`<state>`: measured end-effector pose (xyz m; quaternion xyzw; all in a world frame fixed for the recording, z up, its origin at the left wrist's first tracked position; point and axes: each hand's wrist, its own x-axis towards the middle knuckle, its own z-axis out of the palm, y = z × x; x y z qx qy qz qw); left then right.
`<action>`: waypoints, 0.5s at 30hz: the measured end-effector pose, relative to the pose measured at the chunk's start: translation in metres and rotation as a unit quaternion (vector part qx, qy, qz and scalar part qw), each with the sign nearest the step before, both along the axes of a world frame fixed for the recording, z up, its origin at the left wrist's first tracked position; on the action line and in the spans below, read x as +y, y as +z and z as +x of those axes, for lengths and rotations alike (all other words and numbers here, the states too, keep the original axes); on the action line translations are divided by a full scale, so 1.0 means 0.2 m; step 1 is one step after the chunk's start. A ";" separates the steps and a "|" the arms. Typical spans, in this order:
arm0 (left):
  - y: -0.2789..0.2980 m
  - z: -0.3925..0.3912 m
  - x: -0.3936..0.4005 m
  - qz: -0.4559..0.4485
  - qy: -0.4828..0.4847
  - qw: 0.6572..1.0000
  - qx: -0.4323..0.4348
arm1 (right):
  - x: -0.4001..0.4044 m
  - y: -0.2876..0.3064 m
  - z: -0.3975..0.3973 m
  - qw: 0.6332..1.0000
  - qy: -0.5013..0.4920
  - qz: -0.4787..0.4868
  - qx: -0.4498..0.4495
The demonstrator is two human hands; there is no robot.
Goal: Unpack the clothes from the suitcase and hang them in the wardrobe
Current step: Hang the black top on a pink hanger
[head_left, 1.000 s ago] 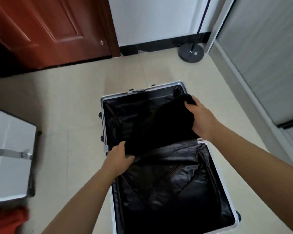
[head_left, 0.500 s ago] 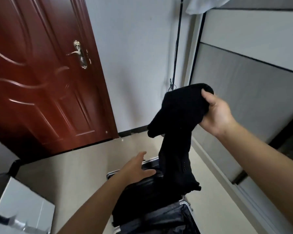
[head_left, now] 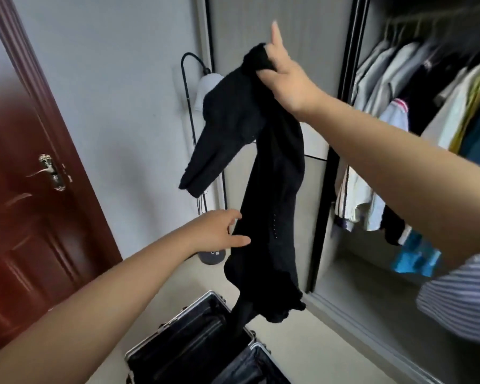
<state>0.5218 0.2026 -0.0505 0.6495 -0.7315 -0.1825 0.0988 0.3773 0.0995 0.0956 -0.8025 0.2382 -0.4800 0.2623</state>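
The black garment [head_left: 272,173] hangs in the air in front of you, above the open suitcase [head_left: 194,345], and its lowest end reaches down to the suitcase's rim or just inside it; I cannot tell which. Your right hand [head_left: 286,79] holds it high by its top end, with the fingers closed around the bunched cloth, while one finger points straight up. One part of the garment sticks out to the left and down like a sleeve, and the long body falls straight, with a wavy hem at the bottom.

Your left hand [head_left: 219,231] is lower, at the left edge of the garment's body. Its fingers are relaxed and spread, and the thumb and fingertips touch the cloth or are just beside it; it does not grasp anything.

The suitcase lies on the light floor at the bottom, with a metal frame and a dark lining. To the right stands the wardrobe [head_left: 352,79], open, with many hanging clothes [head_left: 394,87] in white, pale blue, yellow and teal. Behind the garment a floor lamp [head_left: 205,87] stands by the white wall. On the left is a dark red door [head_left: 20,217] with a metal handle [head_left: 49,173]. A striped sleeve [head_left: 460,295] shows at the right edge.
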 end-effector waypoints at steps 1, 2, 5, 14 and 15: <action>0.01 -0.04 0.01 0.009 -0.013 1.000 -0.023 | -0.01 0.02 -0.04 0.993 -0.056 -0.081 0.067; 0.01 -0.07 0.01 0.017 -0.021 0.999 -0.025 | -0.01 0.04 -0.07 0.979 -0.089 -0.137 0.118; -0.02 -0.15 0.00 0.019 -0.023 0.999 0.013 | -0.01 0.09 -0.15 0.928 -0.180 -0.273 0.177; -0.12 -0.64 -0.09 0.141 -0.016 0.886 0.442 | 0.11 0.26 -0.50 0.867 -0.311 -0.368 0.129; -0.09 -0.69 -0.10 0.140 -0.008 0.863 0.486 | 0.11 0.26 -0.58 0.858 -0.332 -0.368 0.134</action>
